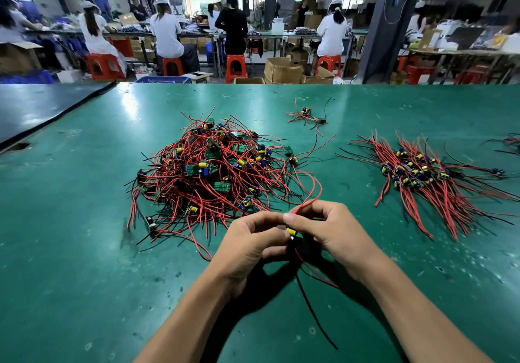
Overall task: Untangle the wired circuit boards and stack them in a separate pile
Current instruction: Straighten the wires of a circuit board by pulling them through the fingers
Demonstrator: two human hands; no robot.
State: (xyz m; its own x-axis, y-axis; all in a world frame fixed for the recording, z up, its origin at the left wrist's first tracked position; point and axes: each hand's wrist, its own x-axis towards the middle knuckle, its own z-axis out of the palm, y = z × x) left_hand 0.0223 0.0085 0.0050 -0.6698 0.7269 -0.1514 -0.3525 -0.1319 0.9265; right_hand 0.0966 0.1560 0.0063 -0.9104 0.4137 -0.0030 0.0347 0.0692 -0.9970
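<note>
A tangled heap of small green circuit boards with red and black wires (pixel 213 171) lies in the middle of the green table (pixel 70 236). To the right, a sorted pile of boards (pixel 416 177) lies with its wires fanned out. Just in front of the heap, my left hand (pixel 250 246) and my right hand (pixel 333 232) together hold one wired board (pixel 291 233) with a yellow part. My right thumb and fingers pinch its red wire, which loops up toward the heap. Its black wire hangs down toward me.
Two loose wired boards (pixel 308 116) lie at the back of the table. More wires (pixel 510 143) show at the right edge. A dark mat (pixel 42 106) covers the far left. Beyond the table, several people sit on red stools at benches.
</note>
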